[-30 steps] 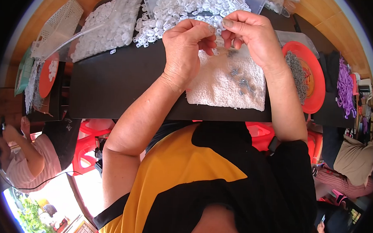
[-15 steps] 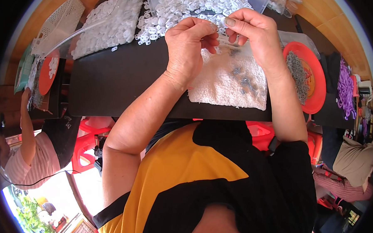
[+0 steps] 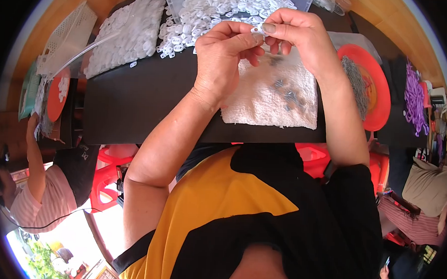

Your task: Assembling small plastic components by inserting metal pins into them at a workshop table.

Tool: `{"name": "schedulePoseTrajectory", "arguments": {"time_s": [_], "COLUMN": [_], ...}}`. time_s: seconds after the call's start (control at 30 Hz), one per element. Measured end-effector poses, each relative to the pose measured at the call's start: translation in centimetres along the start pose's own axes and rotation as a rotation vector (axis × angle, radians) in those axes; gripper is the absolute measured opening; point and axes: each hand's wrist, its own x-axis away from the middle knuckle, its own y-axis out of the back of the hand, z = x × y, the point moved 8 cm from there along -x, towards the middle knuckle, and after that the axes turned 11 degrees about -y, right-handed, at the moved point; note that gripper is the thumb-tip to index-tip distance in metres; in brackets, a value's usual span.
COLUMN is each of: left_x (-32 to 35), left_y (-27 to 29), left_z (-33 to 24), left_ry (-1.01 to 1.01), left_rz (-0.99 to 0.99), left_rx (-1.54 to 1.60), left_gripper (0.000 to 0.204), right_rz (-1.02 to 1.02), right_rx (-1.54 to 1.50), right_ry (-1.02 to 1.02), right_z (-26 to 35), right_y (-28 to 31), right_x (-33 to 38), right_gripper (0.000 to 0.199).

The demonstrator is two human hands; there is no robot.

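Note:
A small white plastic piece with holes (image 3: 258, 29) is between my two hands, above the far part of the table. My left hand (image 3: 221, 57) pinches its left side with thumb and forefinger, the other fingers curled. From the other side, my right hand (image 3: 302, 38) grips it between thumb and forefinger. Fingertips cover part of the piece. Below the hands lies a cream towel (image 3: 264, 109) with small grey metal-looking bits (image 3: 291, 97) scattered on it. Just beyond is a heap of similar white pieces (image 3: 180, 35).
A clear bin (image 3: 309, 1) spills white pieces at the back, beside a full clear bag (image 3: 123, 33). At right stands a red plate (image 3: 382, 96) with small grey parts (image 3: 354, 88), then purple cords (image 3: 415, 100). Another person (image 3: 44, 191) works at the left.
The white piece shows more plainly between my fingertips, and my hands have come slightly closer together. The whole view has shifted a little.

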Motion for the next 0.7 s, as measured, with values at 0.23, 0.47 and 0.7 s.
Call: {"name": "schedulePoseTrajectory", "arguments": {"time_s": [0.23,0.47,0.7], "left_x": [0.0,0.4,0.4], "left_y": [-0.7,-1.9,-1.9], "left_z": [-0.3,-0.7,-0.9], "left_ry": [-0.091,-0.162,-0.131], "left_rz": [0.115,0.231,0.223], "left_rx": [-0.049,-0.152,-0.141], "left_gripper": [0.022,0.031,0.026], "right_rz": [0.139,0.195,0.255], "right_rx": [-0.016,0.026,-0.04], "right_ry": [0.011,-0.009,-0.079], "right_z": [0.5,0.5,0.5], "right_y": [0.4,-0.3,-0.1], "right_x": [0.5,0.6,0.8], "right_gripper": [0.02,0.022,0.019]}}
